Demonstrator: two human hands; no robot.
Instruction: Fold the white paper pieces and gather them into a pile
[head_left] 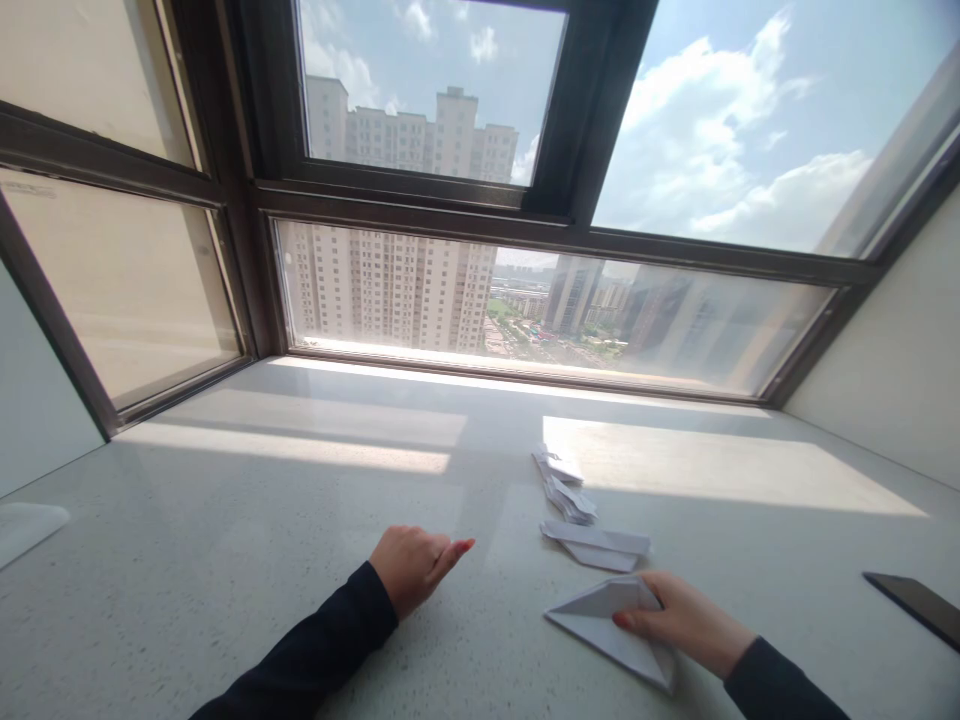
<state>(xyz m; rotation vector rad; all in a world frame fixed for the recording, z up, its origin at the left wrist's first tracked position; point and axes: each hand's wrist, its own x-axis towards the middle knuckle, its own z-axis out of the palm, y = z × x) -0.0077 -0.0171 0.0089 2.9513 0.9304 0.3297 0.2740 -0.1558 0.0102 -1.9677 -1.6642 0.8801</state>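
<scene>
A white paper plane (pixel 600 625) with its pointed tip to the left is pinched in my right hand (pixel 686 622), thumb on top and the other fingers mostly hidden behind it. It is just above or on the pale speckled counter; I cannot tell which. Right behind it lies another folded white paper piece (pixel 596 547), long and flat on its side. My left hand (pixel 416 568) is curled into a fist over the counter, its thumb pointing right, with nothing visible in it.
Several folded white papers (pixel 568 492) lie in a loose stack farther back. A dark flat object (pixel 919 605) is at the right edge, a white rounded item (pixel 26 530) at the left. The speckled counter (pixel 247 540) runs back to a dark-framed window (pixel 525 372).
</scene>
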